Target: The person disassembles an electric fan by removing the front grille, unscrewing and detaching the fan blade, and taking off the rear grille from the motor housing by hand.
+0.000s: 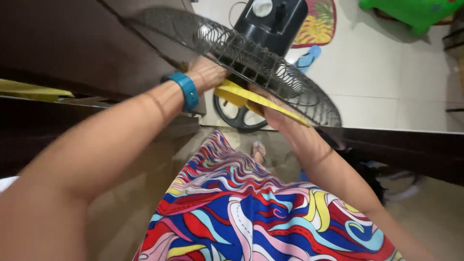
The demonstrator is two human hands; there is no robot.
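The left hand (208,73) steadied the fan's wire grille (251,63); the right hand (273,113) apparently pressed a yellow cloth (241,95) beneath it, both hands' fingers hidden.

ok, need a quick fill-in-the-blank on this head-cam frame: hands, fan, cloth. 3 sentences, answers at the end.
1. The left hand, with a ____ band on its wrist, reaches behind the dark wire fan grille.
2. The cloth pressed against the grille by the right hand is ____.
3. The round base of the fan stands on the ____.

Missing words: blue; yellow; floor
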